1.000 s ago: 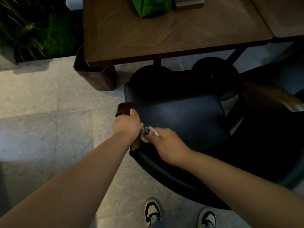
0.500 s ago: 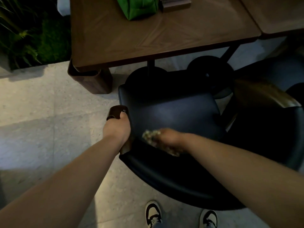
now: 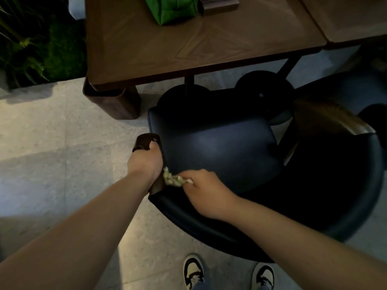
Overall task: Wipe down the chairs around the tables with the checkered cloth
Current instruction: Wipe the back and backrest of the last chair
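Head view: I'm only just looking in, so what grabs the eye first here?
The two hands at the near-left corner of the dark blue chair: the left hand grips the wooden armrest, and the right hand holds the bunched checkered cloth against the seat edge beside it. Next, the bright green bag on the wooden table beyond the chair.

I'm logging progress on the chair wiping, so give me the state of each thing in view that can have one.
left hand: grips the wooden armrest.
right hand: holds the bunched checkered cloth against the seat's left edge.
chair: upright, pulled out from the table, seat bare.
green bag: rests on the table, partly out of frame.
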Action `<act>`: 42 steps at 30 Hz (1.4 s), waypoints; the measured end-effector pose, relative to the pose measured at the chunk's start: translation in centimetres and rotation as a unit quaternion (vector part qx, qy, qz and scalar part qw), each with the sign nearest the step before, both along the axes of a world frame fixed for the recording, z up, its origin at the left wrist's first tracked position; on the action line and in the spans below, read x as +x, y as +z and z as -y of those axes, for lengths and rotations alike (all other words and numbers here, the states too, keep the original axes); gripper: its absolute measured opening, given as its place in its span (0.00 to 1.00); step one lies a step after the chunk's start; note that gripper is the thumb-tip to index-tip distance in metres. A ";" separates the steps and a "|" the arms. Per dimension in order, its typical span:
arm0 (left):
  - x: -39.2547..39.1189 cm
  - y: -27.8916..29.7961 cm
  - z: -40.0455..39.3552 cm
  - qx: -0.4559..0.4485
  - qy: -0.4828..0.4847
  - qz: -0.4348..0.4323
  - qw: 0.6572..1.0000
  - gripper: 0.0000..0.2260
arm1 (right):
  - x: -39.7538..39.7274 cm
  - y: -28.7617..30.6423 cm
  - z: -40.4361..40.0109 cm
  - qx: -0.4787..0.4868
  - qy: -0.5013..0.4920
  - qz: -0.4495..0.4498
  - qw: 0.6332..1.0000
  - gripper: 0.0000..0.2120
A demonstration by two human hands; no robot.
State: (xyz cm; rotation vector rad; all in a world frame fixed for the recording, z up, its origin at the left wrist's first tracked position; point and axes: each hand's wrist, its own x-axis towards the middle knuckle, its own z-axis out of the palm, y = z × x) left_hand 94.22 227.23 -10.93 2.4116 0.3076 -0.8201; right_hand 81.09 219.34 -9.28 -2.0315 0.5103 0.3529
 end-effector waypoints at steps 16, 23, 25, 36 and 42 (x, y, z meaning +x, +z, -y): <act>-0.1 0.3 -0.1 -0.003 0.016 -0.002 1.000 0.29 | -8.6 3.8 2.4 -0.104 0.114 0.045 0.987 0.25; -1.5 2.8 0.0 -0.008 0.026 0.002 1.000 0.19 | -2.6 2.1 3.5 0.000 0.031 0.024 0.999 0.21; -2.4 3.9 0.1 -0.017 0.035 -0.009 0.999 0.11 | -2.9 2.1 1.4 0.031 0.075 0.054 0.995 0.24; -10.0 3.3 0.5 0.107 0.027 0.214 0.971 0.24 | -0.6 -4.9 3.6 0.029 0.139 -0.118 0.983 0.19; -9.9 3.3 0.5 0.143 -0.009 0.209 0.967 0.23 | 0.8 -7.3 3.6 0.030 0.118 -0.161 0.979 0.17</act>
